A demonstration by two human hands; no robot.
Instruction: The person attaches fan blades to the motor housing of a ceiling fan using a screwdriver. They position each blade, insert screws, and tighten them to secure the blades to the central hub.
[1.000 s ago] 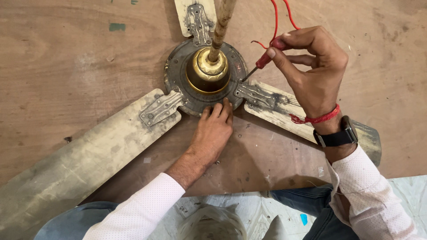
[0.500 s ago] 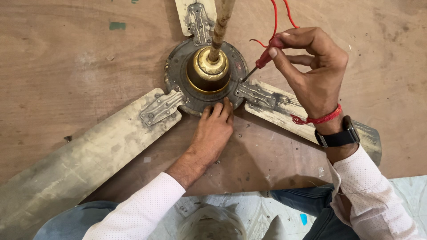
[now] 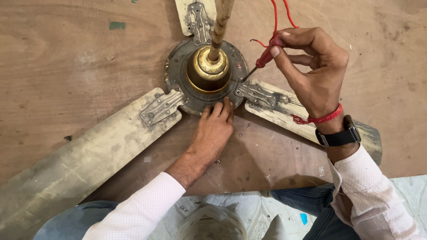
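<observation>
Nothing has moved: right hand [image 3: 311, 75] fingers pinch the red screwdriver [image 3: 265, 57] at the grimy fan hub [image 3: 178, 75] — left hand [image 3: 213, 131] fingers spread flat on its rim.

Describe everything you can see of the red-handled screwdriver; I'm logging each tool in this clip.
The screwdriver is small and slim, with a red, plastic-looking handle and a thin dark metal shaft. It slants down to the left, its tip meeting the dark round fan hub near the bracket of the right blade. The right hand pinches the handle between thumb and fingers, the index finger curled over its top end. Red wires run up behind it. The tip type is too small to tell.
</observation>
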